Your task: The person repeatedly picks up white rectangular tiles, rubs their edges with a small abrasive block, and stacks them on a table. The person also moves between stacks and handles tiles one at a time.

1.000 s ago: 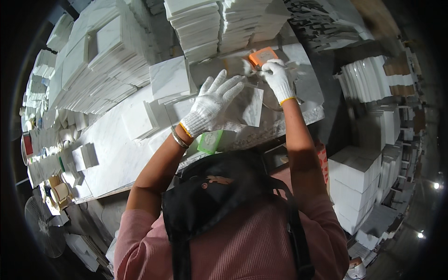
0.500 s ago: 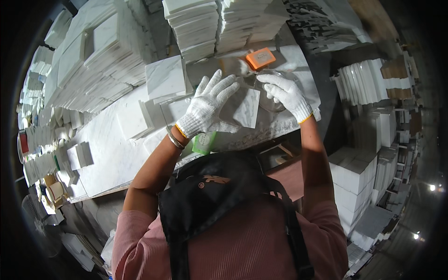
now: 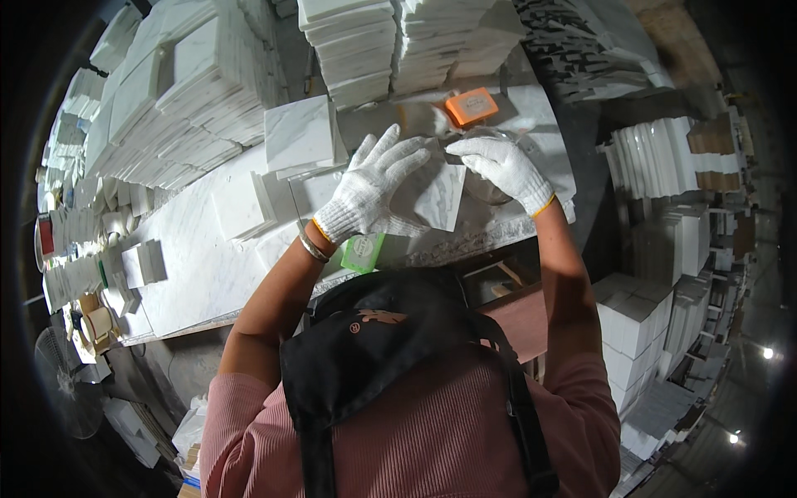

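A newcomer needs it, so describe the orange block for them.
On the worktable, find the tall tile stacks straight ahead. Just in front of them, beyond the right hand, lies a small block, bright orange against the pale tiles.

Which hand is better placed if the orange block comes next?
Right, probably: the right hand is near the orange block; the left hand, spread over the marble tile, is farther off.
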### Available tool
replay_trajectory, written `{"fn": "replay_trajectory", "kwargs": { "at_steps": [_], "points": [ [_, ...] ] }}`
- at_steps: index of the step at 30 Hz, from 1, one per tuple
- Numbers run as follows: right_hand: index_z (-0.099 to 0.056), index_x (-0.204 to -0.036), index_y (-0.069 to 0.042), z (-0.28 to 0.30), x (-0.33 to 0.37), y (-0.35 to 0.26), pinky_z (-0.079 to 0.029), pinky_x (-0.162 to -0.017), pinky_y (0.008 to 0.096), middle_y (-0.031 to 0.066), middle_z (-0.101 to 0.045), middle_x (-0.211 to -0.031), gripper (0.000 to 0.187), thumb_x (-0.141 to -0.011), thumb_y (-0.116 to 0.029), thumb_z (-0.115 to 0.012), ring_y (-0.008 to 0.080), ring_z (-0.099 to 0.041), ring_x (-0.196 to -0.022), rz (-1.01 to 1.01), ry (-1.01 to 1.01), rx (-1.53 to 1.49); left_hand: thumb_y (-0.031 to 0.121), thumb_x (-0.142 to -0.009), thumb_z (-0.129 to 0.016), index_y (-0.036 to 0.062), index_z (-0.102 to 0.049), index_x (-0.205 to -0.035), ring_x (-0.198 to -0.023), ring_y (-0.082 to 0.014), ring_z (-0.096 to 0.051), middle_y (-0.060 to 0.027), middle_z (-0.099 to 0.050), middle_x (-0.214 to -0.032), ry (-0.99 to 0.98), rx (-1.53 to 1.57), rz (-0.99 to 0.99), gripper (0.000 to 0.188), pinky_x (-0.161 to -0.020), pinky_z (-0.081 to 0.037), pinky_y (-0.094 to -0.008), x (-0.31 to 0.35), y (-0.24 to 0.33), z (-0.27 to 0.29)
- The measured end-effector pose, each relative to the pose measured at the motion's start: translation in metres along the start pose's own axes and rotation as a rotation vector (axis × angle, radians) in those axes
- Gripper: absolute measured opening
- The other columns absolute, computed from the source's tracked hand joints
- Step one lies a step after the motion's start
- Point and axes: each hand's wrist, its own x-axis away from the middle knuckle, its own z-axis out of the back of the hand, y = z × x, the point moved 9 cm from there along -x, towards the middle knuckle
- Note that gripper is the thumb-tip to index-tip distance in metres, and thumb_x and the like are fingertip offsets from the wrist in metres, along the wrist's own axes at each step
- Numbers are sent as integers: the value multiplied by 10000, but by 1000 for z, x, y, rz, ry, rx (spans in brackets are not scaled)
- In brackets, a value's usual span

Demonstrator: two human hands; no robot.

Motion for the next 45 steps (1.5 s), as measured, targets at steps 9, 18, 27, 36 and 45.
{"fn": "replay_trajectory", "kwargs": {
  "at_steps": [9,18,27,36,45],
  "points": [
    [-620,-1242,-1,-11,26,3,-514,-847,247,83,-676,-1159,314,-946,-59,-532,121,-625,-995,-140,185,-304,661,-536,-794,129,-418,-1432,-1394,-381,-323,-135,-460,-1406,5,-20,-11,1108,-1125,-247,-593,0,-1,0],
    [-646,-1244,-78,-31,68,-25,-485,-666,195,39,-689,-1108,313,-951,-94,-535,62,-602,-817,-265,346,-354,704,-546,-766,122,-404,-1440,-1393,-389,-316,-145,-445,-1410,4,-46,-23,1126,-1122,-245,-602,2,-4,-7],
    [-662,-1174,-28,-12,37,-6,-541,-804,268,99,-709,-1082,261,-937,-112,-592,142,-678,-944,-119,436,-201,706,-559,-762,109,-402,-1442,-1401,-399,-297,-145,-421,-1438,-14,-65,-31,1125,-1124,-239,-604,-2,1,-4],
    [-630,-1248,-56,-45,127,-27,-498,-664,235,55,-683,-1016,320,-936,-107,-583,101,-615,-785,-531,391,-611,709,-572,-753,89,-395,-1446,-1420,-423,-259,-154,-381,-1492,-44,-44,-51,1129,-1128,-221,-602,-4,5,1],
    [-621,-1210,-159,-119,138,-56,-503,-799,379,111,-675,-1022,301,-962,-137,-451,275,-669,-948,-617,574,-214,591,-531,-843,42,-374,-1426,-1343,-437,-353,-206,-409,-1434,-94,-303,-195,1150,-1084,-258,-634,-7,39,4]
  ]
}}
